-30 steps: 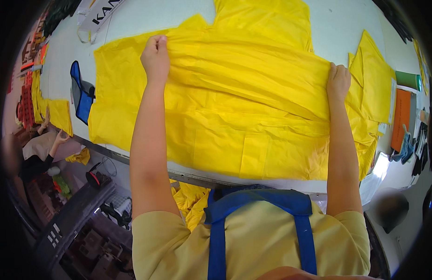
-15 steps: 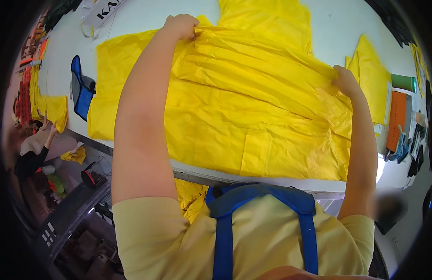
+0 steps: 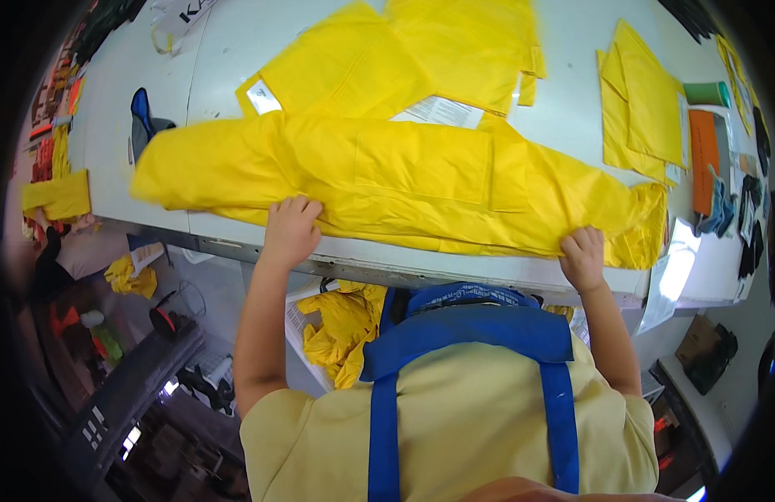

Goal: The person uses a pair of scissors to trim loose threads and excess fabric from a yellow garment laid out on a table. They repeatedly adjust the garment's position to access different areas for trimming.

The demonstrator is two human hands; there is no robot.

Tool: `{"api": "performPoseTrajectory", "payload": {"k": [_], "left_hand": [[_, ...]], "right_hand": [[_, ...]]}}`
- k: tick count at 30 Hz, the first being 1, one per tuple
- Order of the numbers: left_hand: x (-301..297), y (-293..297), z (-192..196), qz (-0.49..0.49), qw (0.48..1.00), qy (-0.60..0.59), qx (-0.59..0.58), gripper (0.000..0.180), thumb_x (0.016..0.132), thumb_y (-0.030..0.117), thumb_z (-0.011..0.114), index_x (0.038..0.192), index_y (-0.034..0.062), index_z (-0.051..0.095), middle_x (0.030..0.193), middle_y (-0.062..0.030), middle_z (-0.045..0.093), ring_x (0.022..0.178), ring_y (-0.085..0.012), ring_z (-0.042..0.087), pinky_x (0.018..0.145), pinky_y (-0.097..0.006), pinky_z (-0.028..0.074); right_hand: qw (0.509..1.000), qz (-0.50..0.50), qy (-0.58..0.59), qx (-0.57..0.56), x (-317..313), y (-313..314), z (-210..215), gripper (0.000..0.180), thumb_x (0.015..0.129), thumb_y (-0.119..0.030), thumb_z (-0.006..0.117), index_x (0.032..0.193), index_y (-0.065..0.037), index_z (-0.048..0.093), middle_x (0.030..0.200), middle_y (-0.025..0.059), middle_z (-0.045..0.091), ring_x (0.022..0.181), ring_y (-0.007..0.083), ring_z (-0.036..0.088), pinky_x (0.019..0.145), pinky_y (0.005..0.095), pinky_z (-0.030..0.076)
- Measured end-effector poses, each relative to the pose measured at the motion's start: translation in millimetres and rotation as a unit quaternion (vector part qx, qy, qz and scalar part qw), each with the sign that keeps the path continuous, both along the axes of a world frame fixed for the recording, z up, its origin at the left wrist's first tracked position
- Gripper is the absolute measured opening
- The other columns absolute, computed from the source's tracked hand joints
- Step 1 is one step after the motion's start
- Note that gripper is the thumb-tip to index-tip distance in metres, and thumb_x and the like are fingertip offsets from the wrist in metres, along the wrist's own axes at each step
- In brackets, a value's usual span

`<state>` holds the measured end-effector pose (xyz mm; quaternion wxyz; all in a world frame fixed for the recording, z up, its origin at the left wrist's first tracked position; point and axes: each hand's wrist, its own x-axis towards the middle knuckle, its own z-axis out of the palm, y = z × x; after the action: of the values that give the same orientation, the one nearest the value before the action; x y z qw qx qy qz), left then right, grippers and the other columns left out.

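Observation:
A yellow garment [image 3: 421,163] with a flat pocket patch lies in a long band across the white table [image 3: 237,226], folded over on itself. My left hand [image 3: 293,229] grips its near edge left of the middle, fingers curled over the cloth. Further right, my right hand [image 3: 582,257] is closed on the same edge. Creases run along the cloth between my two hands. The garment's left end looks blurred. Behind it lie a folded yellow piece [image 3: 354,63] with a white label and another yellow piece [image 3: 462,50], partly over a printed sheet [image 3: 437,112].
At the right are folded yellow pieces [image 3: 647,96], a green roll [image 3: 707,94] and an orange box [image 3: 703,159]. A blue and grey pouch [image 3: 141,117] lies left. Below the table edge, a bin holds yellow cloth [image 3: 345,326]. At far left a person handles yellow cloth [image 3: 57,197].
Both hands have come back toward me from the far side of the garment, bringing its far part over. The cloth is now a narrower band, and the pieces behind it show more.

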<state>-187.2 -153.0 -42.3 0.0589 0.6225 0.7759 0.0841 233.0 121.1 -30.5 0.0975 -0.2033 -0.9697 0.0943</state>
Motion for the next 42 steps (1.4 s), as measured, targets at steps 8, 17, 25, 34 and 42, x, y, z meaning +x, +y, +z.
{"api": "performPoseTrajectory", "payload": {"k": [8, 17, 25, 34, 42], "left_hand": [[69, 49, -11, 0.058, 0.998, 0.023, -0.001, 0.059, 0.080, 0.035, 0.062, 0.133, 0.0159, 0.045, 0.144, -0.0183, 0.030, 0.132, -0.0411, 0.026, 0.106, -0.056, 0.019], [69, 29, -51, 0.053, 0.997, 0.004, -0.063, 0.067, 0.084, 0.043, 0.057, 0.142, 0.0177, 0.033, 0.151, -0.0172, 0.013, 0.138, -0.0421, 0.010, 0.108, -0.060, 0.009], [74, 25, -74, 0.047, 0.998, 0.013, -0.026, 0.069, 0.083, 0.047, 0.057, 0.142, 0.0189, 0.032, 0.151, -0.0176, 0.013, 0.138, -0.0425, 0.011, 0.107, -0.061, 0.008], [79, 24, -70, 0.068, 0.997, -0.004, -0.025, 0.069, 0.083, 0.049, 0.057, 0.141, 0.0213, 0.033, 0.152, -0.0145, 0.015, 0.139, -0.0404, 0.010, 0.108, -0.059, 0.006], [75, 47, -34, 0.096, 0.994, -0.049, -0.013, 0.057, 0.081, 0.038, 0.062, 0.131, 0.0164, 0.046, 0.139, -0.0159, 0.034, 0.129, -0.0388, 0.029, 0.105, -0.053, 0.022]], "right_hand": [[0.987, 0.059, -0.067, -0.134, 16, 30, -1, 0.019, 0.065, -0.003, 0.060, 0.082, -0.010, 0.056, 0.087, 0.0081, 0.055, 0.087, 0.0296, 0.053, 0.080, 0.0390, 0.042], [0.984, -0.122, -0.132, 0.002, 121, 170, 4, 0.039, 0.067, 0.006, 0.053, 0.103, -0.009, 0.056, 0.115, 0.0124, 0.056, 0.109, 0.0343, 0.051, 0.095, 0.0404, 0.040], [0.977, -0.187, -0.084, 0.065, 141, 194, -50, 0.025, 0.068, 0.002, 0.056, 0.091, -0.009, 0.055, 0.092, 0.0115, 0.054, 0.093, 0.0327, 0.053, 0.077, 0.0389, 0.045], [0.933, -0.033, -0.087, -0.348, -25, 148, 11, 0.045, 0.080, -0.015, 0.061, 0.124, -0.006, 0.053, 0.128, 0.0156, 0.052, 0.121, 0.0315, 0.045, 0.104, 0.0370, 0.034], [0.945, 0.072, -0.101, -0.303, -168, 51, -7, 0.063, 0.077, -0.020, 0.057, 0.136, -0.008, 0.039, 0.124, 0.0169, 0.054, 0.112, 0.0339, 0.052, 0.096, 0.0402, 0.042]]}}
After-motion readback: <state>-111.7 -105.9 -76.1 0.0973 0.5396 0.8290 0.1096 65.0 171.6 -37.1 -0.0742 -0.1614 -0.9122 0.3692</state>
